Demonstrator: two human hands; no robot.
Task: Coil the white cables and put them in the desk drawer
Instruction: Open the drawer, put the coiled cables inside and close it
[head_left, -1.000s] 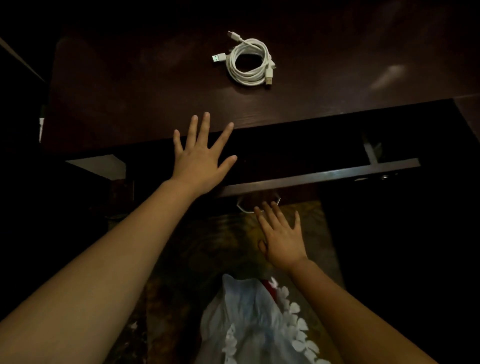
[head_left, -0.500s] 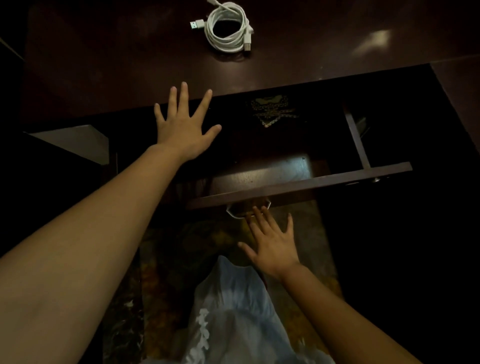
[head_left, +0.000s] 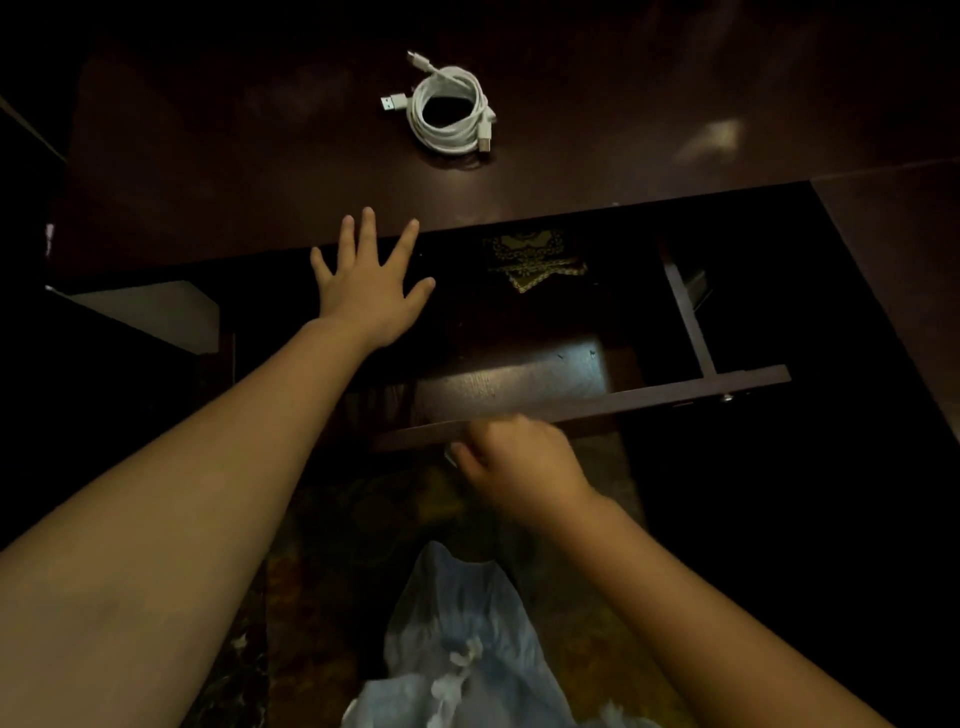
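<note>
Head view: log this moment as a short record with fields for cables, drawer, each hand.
cables: white cables coiled in one bundle on the desk top, not in the drawer
drawer: drawer pulled open; a dark gold-patterned item lies at its back
left hand: left hand flat and spread at the desk edge, holding nothing
right hand: right hand curled at the drawer front; grip blurred

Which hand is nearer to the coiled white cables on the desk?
Left. The left hand lies spread at the desk edge, just below the white cables. The right hand is lower, at the drawer front.
</note>
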